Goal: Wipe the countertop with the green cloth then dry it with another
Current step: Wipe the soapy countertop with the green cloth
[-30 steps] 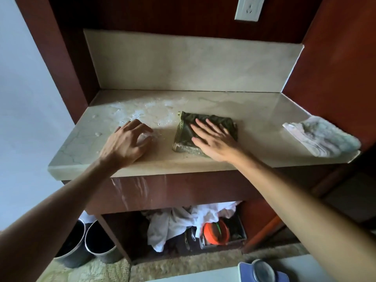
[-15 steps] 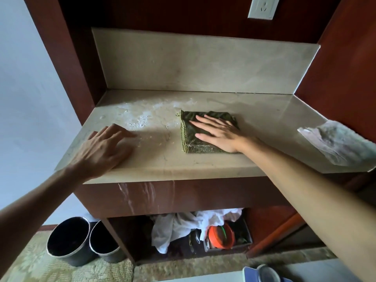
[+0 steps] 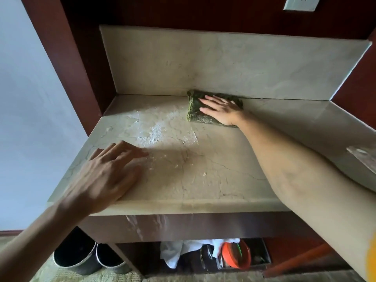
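Note:
A folded green cloth (image 3: 195, 110) lies at the back of the beige marble countertop (image 3: 213, 176), touching the backsplash. My right hand (image 3: 221, 110) presses flat on the cloth with straight fingers. My left hand (image 3: 105, 176) rests palm down on the counter's front left corner, fingers loosely spread. White powdery or wet smears (image 3: 154, 131) cover the counter's left middle. A pale second cloth (image 3: 364, 159) shows only partly at the right edge, behind my right forearm.
A marble backsplash (image 3: 223, 62) and dark red wood walls close the counter at back and sides. A wall socket (image 3: 301, 3) is top right. Below, a shelf holds white fabric (image 3: 179, 251) and an orange-lidded item (image 3: 236, 255). Two dark bins (image 3: 77, 255) stand on the floor at left.
My right hand has pushed the green cloth from the counter's middle back to the backsplash. My left hand slid toward the front left corner. The view moved closer.

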